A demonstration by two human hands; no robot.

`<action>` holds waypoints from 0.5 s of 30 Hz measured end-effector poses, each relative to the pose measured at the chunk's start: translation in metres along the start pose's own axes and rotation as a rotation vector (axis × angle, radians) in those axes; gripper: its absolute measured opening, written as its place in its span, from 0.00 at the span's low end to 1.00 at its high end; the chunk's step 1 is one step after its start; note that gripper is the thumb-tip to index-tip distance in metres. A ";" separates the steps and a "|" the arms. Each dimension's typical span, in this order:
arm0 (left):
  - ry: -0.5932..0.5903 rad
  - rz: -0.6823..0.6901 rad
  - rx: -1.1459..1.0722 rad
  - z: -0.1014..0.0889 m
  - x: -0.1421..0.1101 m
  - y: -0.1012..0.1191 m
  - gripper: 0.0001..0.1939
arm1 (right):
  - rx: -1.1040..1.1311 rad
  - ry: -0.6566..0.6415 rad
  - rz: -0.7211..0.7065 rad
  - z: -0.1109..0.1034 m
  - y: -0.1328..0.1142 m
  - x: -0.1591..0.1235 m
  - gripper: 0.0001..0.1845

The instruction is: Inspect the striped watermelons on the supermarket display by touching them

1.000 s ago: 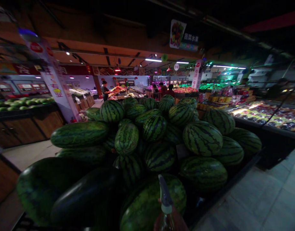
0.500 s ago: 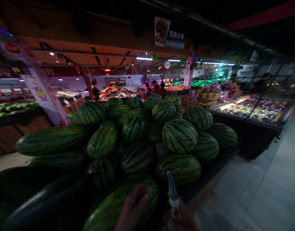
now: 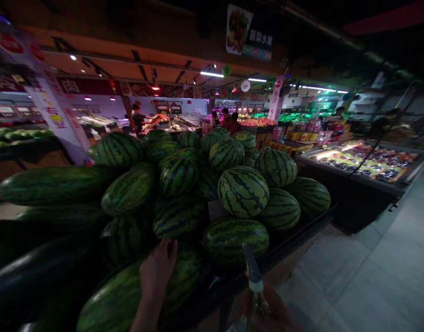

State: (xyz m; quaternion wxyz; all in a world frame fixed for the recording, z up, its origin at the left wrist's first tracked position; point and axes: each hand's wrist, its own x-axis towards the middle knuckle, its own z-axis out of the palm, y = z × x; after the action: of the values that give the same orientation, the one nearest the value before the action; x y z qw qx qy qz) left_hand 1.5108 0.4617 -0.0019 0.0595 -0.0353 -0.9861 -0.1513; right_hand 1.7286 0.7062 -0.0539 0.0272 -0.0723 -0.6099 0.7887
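Note:
My left hand [image 3: 159, 263] reaches over a large striped watermelon [image 3: 111, 295] at the front of the pile, its fingers curled together. Whether anything is between those fingertips is hidden. Just beyond them lies a dark striped watermelon [image 3: 179, 216]. Low in the view, my right hand [image 3: 270, 304] is dim and wrapped round a clear spray bottle [image 3: 256, 286] with a white collar and a grey tapered head. That head points up and forward, in front of an oblong watermelon [image 3: 232, 237] near the display's right edge.
More watermelons [image 3: 242, 191] are heaped behind, with long dark melons [image 3: 56, 184] at left. A black display edge [image 3: 295, 242] borders a tiled floor [image 3: 353, 263]. Further off stand a lit fruit stand [image 3: 367, 159], printed pillars [image 3: 56, 101] and several people [image 3: 229, 121].
My left hand has moved left and forward over the front watermelon, now sharper in view. The melon pile has shifted left in the picture. The spray bottle stays in my right hand.

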 end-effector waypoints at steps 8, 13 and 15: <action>-0.098 0.009 0.092 -0.003 0.003 0.004 0.21 | -0.166 -0.362 0.103 0.048 -0.014 0.065 0.54; -0.118 0.015 0.061 0.000 0.005 0.000 0.20 | -0.081 -0.424 -0.020 0.068 -0.043 0.081 0.52; -0.140 -0.001 0.052 0.000 0.005 0.000 0.20 | 0.036 -0.427 -0.035 0.061 -0.051 0.080 0.50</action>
State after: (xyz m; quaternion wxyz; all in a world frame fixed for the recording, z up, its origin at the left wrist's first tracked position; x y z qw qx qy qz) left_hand 1.5061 0.4622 -0.0017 -0.0087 -0.0439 -0.9914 -0.1231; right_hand 1.6384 0.6716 0.0041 -0.0877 0.1077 -0.5889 0.7961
